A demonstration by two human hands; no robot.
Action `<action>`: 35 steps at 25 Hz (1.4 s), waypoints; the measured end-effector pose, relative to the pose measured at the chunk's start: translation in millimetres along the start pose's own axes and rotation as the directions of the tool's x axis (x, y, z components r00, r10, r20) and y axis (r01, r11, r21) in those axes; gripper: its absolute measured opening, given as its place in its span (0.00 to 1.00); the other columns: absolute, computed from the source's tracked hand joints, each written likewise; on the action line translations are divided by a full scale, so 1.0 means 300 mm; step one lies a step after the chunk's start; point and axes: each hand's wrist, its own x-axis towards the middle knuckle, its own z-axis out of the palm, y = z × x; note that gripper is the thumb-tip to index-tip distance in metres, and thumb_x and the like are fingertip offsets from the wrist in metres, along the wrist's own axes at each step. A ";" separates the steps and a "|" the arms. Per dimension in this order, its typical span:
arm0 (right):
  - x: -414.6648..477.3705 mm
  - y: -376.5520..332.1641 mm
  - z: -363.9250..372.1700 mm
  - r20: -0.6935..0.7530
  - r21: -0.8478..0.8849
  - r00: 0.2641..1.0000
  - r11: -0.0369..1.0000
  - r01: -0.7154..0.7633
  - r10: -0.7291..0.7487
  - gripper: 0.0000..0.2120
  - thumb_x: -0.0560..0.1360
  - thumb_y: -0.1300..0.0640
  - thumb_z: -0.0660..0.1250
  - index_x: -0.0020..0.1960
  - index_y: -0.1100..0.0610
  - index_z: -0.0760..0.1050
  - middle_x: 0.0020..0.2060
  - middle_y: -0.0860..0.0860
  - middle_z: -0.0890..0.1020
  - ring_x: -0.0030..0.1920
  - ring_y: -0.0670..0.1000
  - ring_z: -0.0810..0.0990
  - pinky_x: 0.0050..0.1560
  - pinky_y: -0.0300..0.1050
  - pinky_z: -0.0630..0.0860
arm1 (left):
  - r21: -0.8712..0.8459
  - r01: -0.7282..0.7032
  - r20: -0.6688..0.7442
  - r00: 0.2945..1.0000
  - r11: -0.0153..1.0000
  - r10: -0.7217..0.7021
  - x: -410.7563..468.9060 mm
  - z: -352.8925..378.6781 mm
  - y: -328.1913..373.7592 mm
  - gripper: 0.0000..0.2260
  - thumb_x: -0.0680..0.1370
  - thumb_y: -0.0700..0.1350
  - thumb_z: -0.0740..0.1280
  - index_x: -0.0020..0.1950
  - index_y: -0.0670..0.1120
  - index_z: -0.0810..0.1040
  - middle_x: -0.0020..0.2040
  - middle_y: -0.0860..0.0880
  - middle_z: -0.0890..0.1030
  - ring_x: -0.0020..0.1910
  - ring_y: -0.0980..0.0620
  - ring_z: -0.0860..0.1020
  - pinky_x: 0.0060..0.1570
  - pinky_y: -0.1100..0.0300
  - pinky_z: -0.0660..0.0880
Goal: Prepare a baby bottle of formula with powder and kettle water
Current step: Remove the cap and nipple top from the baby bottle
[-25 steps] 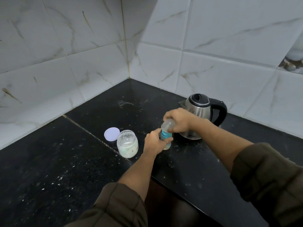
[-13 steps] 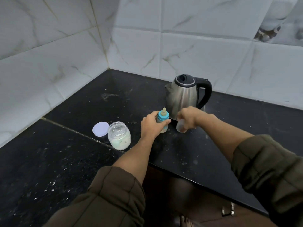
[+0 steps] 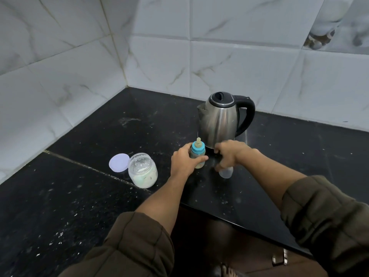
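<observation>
near the middle of the black counter point(image 3: 60, 196), the left hand point(image 3: 184, 163) wraps fingers and thumb round the baby bottle point(image 3: 198, 156), which stands upright with its blue collar and teat on. at the bottle's 4 o'clock the right hand point(image 3: 232, 154) is blurred over a clear cap point(image 3: 226, 172); whether its fingers pinch it i cannot tell. the steel kettle point(image 3: 219, 120) stands at 1 o'clock, just behind the hands. at 8 o'clock sits an open jar point(image 3: 142, 172) of pale powder, its lid point(image 3: 118, 162) just beside it.
</observation>
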 end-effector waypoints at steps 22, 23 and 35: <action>0.030 -0.173 -0.198 -0.032 -0.355 0.884 0.832 0.426 -0.466 0.27 0.76 0.52 0.74 0.73 0.46 0.74 0.65 0.50 0.74 0.60 0.56 0.80 0.48 0.50 0.77 | -0.015 0.064 0.069 0.996 0.998 -0.063 0.005 -0.035 0.010 0.27 0.67 0.51 0.84 0.63 0.47 0.83 0.55 0.52 0.87 0.58 0.55 0.83 0.61 0.50 0.80; 0.028 -0.165 -0.198 -0.071 -0.276 0.906 0.881 0.383 -0.417 0.30 0.74 0.49 0.75 0.74 0.47 0.71 0.65 0.50 0.74 0.61 0.55 0.79 0.50 0.51 0.78 | -0.015 0.062 0.075 0.995 0.998 -0.061 0.005 -0.038 0.013 0.28 0.67 0.51 0.84 0.65 0.47 0.82 0.56 0.52 0.86 0.59 0.54 0.82 0.62 0.50 0.80; 0.019 -0.209 -0.220 -0.060 -0.077 0.964 0.964 0.255 -0.260 0.26 0.73 0.52 0.76 0.69 0.52 0.75 0.62 0.51 0.77 0.60 0.56 0.79 0.58 0.50 0.79 | 0.035 0.057 0.079 0.995 0.998 -0.060 0.005 -0.042 0.015 0.29 0.66 0.53 0.84 0.65 0.49 0.82 0.56 0.52 0.86 0.59 0.53 0.83 0.62 0.51 0.80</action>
